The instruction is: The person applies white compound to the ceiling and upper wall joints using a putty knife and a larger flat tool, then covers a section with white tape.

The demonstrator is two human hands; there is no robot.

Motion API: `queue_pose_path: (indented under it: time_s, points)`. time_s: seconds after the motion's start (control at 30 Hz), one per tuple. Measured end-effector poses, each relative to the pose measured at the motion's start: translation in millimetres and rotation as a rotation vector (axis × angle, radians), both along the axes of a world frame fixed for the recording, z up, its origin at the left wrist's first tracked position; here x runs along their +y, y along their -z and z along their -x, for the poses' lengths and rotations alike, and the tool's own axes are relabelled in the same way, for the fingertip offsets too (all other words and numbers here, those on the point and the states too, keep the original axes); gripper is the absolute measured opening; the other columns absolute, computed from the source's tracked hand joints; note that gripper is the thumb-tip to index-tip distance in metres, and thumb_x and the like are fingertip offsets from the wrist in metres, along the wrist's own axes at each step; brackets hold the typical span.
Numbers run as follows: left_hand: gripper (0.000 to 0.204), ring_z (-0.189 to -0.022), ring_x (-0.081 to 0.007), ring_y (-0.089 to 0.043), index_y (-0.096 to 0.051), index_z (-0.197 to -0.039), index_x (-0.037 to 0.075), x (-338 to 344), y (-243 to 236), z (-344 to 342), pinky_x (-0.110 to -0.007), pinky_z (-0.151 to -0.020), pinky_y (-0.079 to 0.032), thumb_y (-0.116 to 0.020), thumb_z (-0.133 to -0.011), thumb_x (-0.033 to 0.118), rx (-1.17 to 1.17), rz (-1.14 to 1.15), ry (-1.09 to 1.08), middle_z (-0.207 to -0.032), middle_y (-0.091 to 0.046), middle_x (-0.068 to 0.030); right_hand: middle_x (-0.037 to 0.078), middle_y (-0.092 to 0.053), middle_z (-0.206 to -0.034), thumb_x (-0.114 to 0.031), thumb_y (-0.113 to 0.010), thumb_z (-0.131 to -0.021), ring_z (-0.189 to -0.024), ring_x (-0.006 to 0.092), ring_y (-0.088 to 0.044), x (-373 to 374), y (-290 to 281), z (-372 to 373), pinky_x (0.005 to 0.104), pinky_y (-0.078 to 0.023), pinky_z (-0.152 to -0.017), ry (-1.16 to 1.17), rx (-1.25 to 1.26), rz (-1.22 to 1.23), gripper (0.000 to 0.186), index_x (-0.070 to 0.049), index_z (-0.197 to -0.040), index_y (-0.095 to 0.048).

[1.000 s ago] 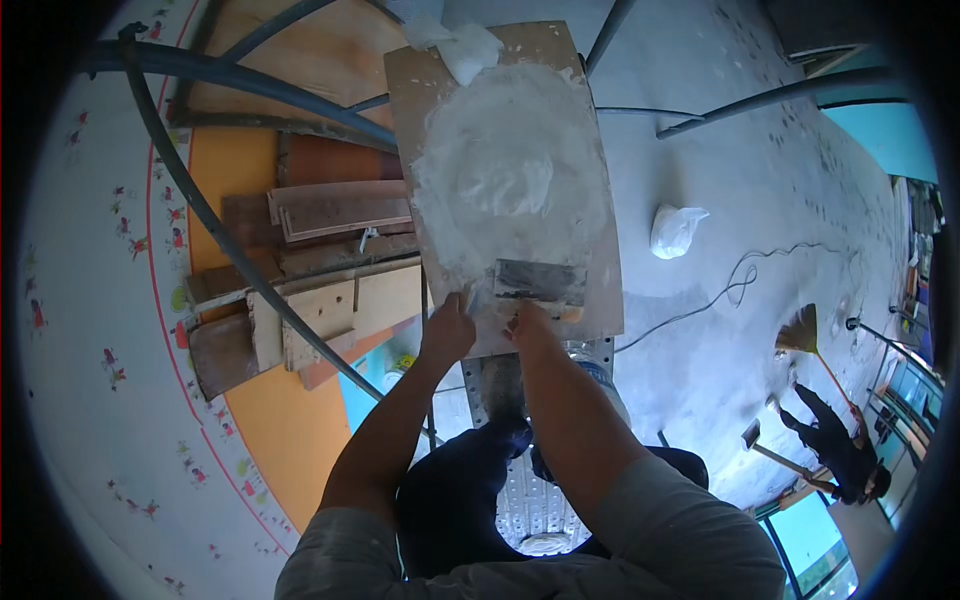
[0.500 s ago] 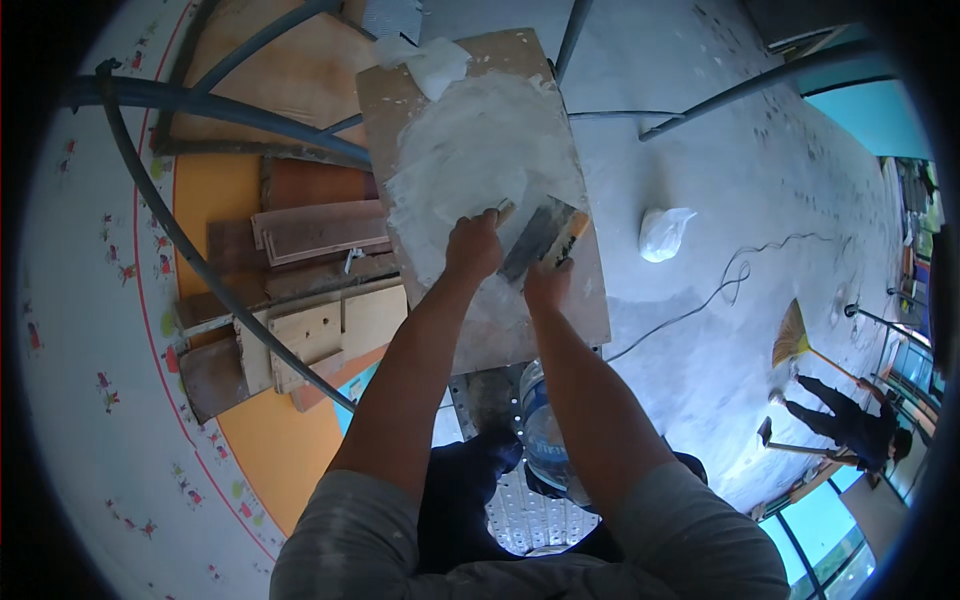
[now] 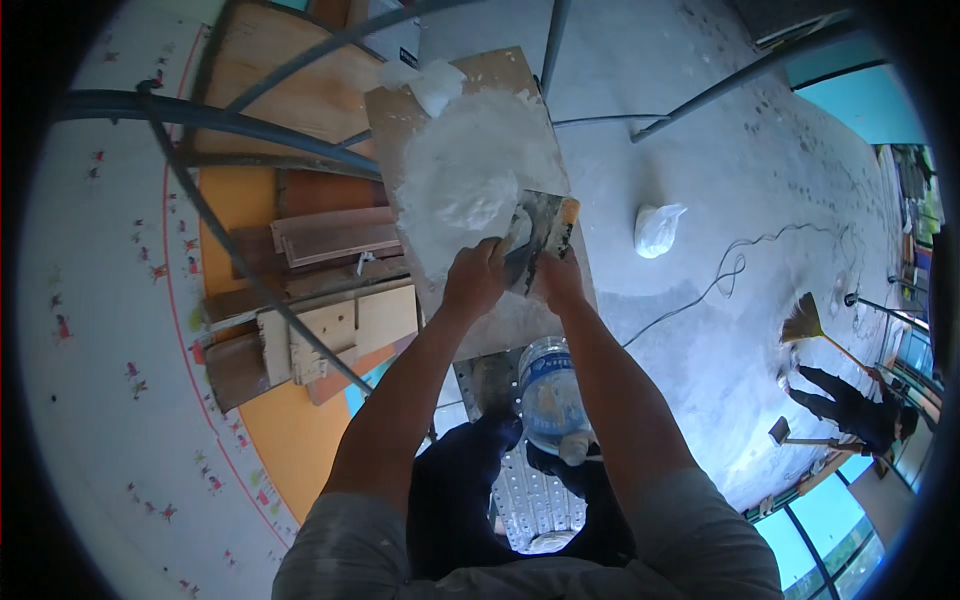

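My left hand (image 3: 474, 280) is closed round the handle of a small putty knife (image 3: 519, 232). Its blade lies against, or just over, the face of a wide plastering knife (image 3: 545, 215), whose back edge my right hand (image 3: 557, 282) grips. Both tools are over the right part of a board (image 3: 545, 322) raised in front of me. White plaster (image 3: 450, 160) is smeared across much of that board, with a thicker heap (image 3: 485, 205) left of the blades. A crumpled white plastic bag (image 3: 437, 88) lies at the board's far end.
Below the board a large water bottle (image 3: 552, 400) stands by my legs on a perforated metal platform (image 3: 535, 505). Scaffold pipes (image 3: 225, 125) cross on the left above stacked planks (image 3: 335, 240). On the floor are a white bag (image 3: 657, 230) and a cable (image 3: 690, 308). A person (image 3: 850, 405) holds a broom (image 3: 803, 322).
My hands have drawn closer together, bringing the small knife against the wide blade. The heap of plaster now shows more plainly. The view has shifted, and more of the bottle is visible.
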State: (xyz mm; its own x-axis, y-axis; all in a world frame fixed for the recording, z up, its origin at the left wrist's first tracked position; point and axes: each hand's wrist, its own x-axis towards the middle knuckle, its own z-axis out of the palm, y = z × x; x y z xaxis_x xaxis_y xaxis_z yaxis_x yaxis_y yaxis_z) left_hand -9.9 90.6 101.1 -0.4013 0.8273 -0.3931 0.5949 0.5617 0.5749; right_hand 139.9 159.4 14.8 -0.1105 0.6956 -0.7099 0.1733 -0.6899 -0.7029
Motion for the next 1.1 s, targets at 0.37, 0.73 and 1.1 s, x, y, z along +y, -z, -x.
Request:
queue_pose_path:
  time_s: [0.37,0.73,1.1]
  points:
    - [0.059,-0.124,-0.0355,-0.050,-0.061,-0.130,0.010,-105,-356,4,-0.045,-0.109,-0.040,-0.061,-0.072,-0.002,0.188,-0.341,0.335,-0.130,-0.058,-0.0138,0.012,-0.061,-0.115,-0.030,-0.061,-0.097,-0.101,0.0277,-0.066,-53,-361,-36,0.0459,-0.058,-0.085,0.087,0.680,0.326,0.050,-0.005,-0.137,-0.044]
    - [0.067,-0.123,-0.0354,-0.050,-0.062,-0.130,0.013,-221,-571,-22,-0.045,-0.108,-0.041,-0.068,-0.065,-0.003,0.390,-0.502,0.204,-0.129,-0.059,-0.0118,0.011,-0.064,-0.121,-0.032,-0.056,-0.101,-0.107,0.0282,-0.065,-114,-606,-70,0.0455,-0.054,-0.094,-0.112,0.907,0.353,0.045,-0.005,-0.136,-0.049]
    - [0.026,-0.097,-0.0147,-0.063,-0.060,-0.118,0.000,-356,-672,-97,-0.031,-0.087,-0.049,-0.060,-0.092,0.001,-0.460,-1.188,-0.824,-0.105,-0.068,-0.0047,0.014,-0.063,-0.127,-0.029,-0.049,-0.104,-0.114,0.0301,-0.063,-207,-702,-66,0.0475,-0.051,-0.101,-0.390,0.967,0.345,0.044,-0.002,-0.138,-0.047]
